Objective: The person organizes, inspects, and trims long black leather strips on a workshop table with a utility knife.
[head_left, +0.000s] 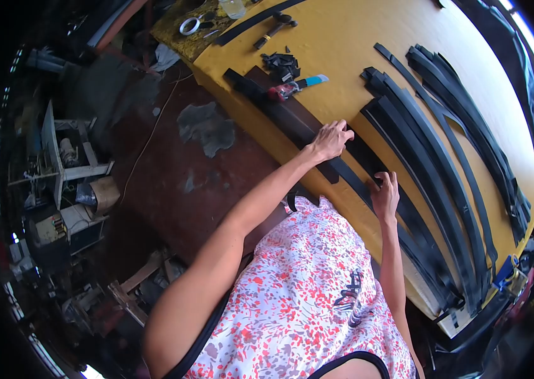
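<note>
A long black strip point(360, 179) is laid along the near edge of the yellow table point(342, 38), and both hands are set on it. The left hand point(330, 140) is placed palm-down with the fingers bent and their tips pressed onto the strip; nothing is wrapped in it. The right hand point(385, 196) is seen from the back, just beside the left, with its fingertips on the same strip. Whether the strip is pinched there cannot be told, since the fingertips are hidden by the hand itself.

A dark board point(279, 108) is partly covered by the strip and the left hand. A knife point(295, 87) with a red and blue handle is laid across its far end, near a heap of black scraps point(281, 63). More strips point(444, 145) are spread toward the far edge, their ends lost in the dark right corner. A tape roll point(188, 25) is seen at the left corner.
</note>
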`<action>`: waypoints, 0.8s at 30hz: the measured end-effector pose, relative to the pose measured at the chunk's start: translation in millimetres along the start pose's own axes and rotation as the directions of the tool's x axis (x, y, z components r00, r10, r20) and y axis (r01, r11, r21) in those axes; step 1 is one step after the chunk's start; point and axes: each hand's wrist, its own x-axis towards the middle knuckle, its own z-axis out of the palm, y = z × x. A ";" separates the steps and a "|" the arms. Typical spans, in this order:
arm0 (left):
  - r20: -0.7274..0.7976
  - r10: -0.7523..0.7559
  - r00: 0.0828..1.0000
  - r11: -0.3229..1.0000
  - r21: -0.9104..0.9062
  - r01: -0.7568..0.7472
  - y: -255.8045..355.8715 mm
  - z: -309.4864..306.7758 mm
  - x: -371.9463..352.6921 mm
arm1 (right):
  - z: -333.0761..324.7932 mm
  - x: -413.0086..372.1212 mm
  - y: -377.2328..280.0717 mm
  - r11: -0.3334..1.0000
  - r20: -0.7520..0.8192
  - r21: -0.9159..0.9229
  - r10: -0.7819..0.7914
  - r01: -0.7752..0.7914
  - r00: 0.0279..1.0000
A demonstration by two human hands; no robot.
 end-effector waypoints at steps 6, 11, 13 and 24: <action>-0.264 0.012 0.965 0.994 0.108 0.017 -27.5 -43.9 11.6 | 0.7 -3.5 -4.8 0.997 -0.031 0.013 0.071 -0.070 0.997; -0.352 -0.121 0.928 0.837 0.466 0.286 -109.3 -107.3 9.3 | -0.8 -3.7 -7.8 0.992 -0.031 0.051 0.120 -0.118 0.992; -0.256 -0.030 0.966 0.836 0.523 0.165 -132.3 -106.1 10.9 | -0.8 -1.8 -7.6 0.989 -0.024 0.054 0.137 -0.136 0.990; -0.037 0.263 0.964 0.964 -0.034 -0.264 -37.0 -78.9 51.3 | -32.1 -4.5 4.6 0.996 -0.077 0.071 -0.054 0.059 0.996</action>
